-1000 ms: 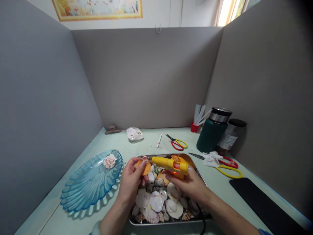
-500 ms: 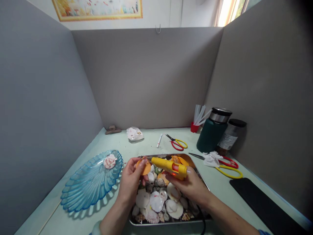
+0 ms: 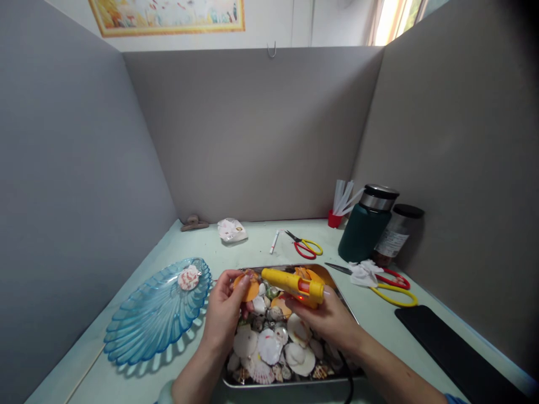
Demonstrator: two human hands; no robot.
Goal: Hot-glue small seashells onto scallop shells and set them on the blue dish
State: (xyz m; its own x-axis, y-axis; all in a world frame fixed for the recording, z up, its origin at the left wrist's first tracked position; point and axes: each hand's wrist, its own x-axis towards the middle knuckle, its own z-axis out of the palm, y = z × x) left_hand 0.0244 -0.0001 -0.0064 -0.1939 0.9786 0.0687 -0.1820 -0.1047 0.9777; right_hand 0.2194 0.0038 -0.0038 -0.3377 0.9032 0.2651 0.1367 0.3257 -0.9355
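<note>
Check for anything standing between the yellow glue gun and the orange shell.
Nothing visible does: the yellow glue gun in the right hand points toward the orange shell in the left hand, above the tray.

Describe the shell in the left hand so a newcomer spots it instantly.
Find the metal tray below the hands. By its far left corner, the left hand pinches an orange shell, just left of the yellow glue gun in the right hand. Other orange shells lie in the tray; only this one is held.
</note>
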